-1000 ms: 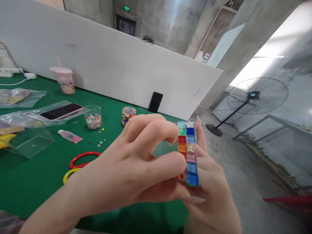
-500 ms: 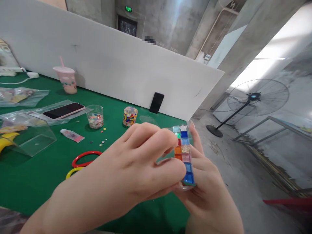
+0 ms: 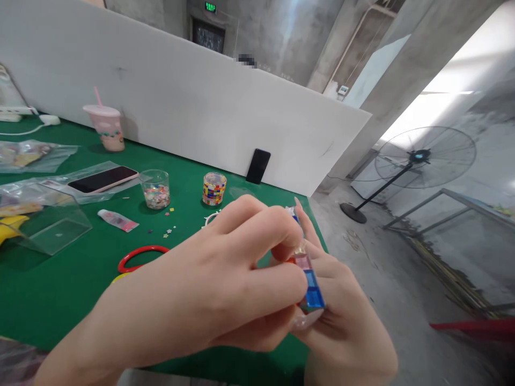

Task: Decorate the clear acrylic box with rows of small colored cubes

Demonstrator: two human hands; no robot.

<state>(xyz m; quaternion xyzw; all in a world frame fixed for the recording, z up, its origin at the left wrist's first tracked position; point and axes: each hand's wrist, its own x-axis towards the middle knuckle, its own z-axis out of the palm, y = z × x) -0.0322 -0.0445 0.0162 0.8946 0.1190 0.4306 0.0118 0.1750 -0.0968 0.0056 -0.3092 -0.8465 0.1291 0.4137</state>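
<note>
My left hand [image 3: 217, 273] reaches across from the lower left, its thumb and index finger pressed on a see-through piece with coloured square tiles [image 3: 314, 298]. Blue and pink tiles and a pale star show along its edge; my fingers hide the rest. From the other side my right hand [image 3: 346, 300] supports the piece, palm and fingers behind it, one fingertip sticking up past its top. Under my left forearm lie scissors with red and yellow handles [image 3: 139, 257], partly covered. Whether a loose tile sits between my left fingertips, I cannot tell.
On the green table [image 3: 80, 289] stand a glass of small beads [image 3: 156, 194], a mosaic-patterned cup [image 3: 214, 190] and a pink tumbler [image 3: 107, 128]. A glue tube [image 3: 118, 220], a pink-edged phone [image 3: 103, 180] and a see-through stand [image 3: 66, 228] lie leftward. A black phone [image 3: 258, 166] leans on the white partition [image 3: 181, 102].
My left hand's index finger has moved up and over the tiles, covering more of them. The tiled piece has tilted slightly within both hands. A white ring-shaped edge now shows behind my left hand.
</note>
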